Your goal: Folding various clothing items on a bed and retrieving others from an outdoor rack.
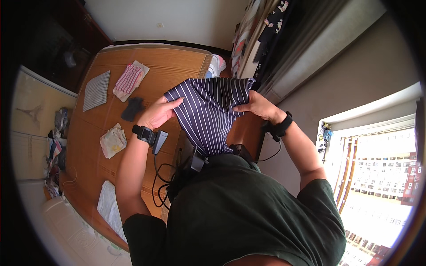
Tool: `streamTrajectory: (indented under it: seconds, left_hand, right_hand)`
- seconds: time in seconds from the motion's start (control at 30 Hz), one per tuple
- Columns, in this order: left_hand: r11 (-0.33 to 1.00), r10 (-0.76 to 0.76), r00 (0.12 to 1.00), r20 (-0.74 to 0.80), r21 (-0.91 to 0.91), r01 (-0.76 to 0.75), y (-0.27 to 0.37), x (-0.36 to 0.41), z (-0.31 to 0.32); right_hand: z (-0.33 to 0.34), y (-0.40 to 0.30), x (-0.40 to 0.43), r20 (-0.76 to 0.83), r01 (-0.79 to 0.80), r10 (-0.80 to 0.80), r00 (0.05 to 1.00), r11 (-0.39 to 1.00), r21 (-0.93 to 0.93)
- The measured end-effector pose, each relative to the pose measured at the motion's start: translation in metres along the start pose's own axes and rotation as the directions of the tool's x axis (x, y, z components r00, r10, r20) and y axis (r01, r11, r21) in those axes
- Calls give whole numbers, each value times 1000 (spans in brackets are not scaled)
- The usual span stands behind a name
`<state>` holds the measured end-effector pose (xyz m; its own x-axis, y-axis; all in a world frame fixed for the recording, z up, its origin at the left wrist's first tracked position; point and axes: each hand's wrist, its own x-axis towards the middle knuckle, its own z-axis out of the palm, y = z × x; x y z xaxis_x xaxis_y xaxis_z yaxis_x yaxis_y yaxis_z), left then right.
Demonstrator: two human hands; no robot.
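A dark navy cloth with white stripes (209, 116) is stretched between my hands in front of my body. My left hand (162, 110) pinches its upper left corner, thumb on top. Around the upper right edge, the fingers of my right hand (254, 105) are closed, and the cloth folds over on itself near that thumb. The lower end hangs down to my waist, partly hidden by my shirt. I cannot tell what kind of garment or textile it is.
A bed with a brown woven mat (159, 69) carries a checked folded cloth (97, 90), a pink striped folded cloth (129, 79), a dark grey cloth (132, 109), a pale printed cloth (113, 141) and a light grey cloth (109, 204). Black cables (156, 186) hang beside me. Curtains (299, 56) and a window stand right.
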<state>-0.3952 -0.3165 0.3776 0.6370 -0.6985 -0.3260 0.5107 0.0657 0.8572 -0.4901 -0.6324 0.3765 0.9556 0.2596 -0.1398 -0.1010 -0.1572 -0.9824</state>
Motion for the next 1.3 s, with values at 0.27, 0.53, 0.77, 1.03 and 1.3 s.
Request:
streamTrajectory:
  seconds: [0.27, 0.53, 0.77, 1.03, 1.3]
  left_hand:
    - [992, 127, 906, -404, 39, -122, 26, -52, -16]
    - [921, 389, 689, -611, 247, -302, 34, -149, -33]
    - [834, 466, 708, -531, 531, -151, 60, -256, -30]
    - [763, 478, 674, -563, 646, -1, 32, -343, -108]
    - [855, 506, 537, -675, 308, -417, 28, -390, -160]
  right_hand:
    - [-1, -25, 43, 63, 85, -122, 991, 906, 416]
    - [59, -93, 82, 30, 370, -420, 907, 829, 420]
    - [119, -122, 115, 207, 377, -425, 881, 896, 234]
    - [238, -108, 172, 384, 412, -380, 841, 911, -2]
    - [315, -134, 200, 452, -18, -255, 855, 856, 517]
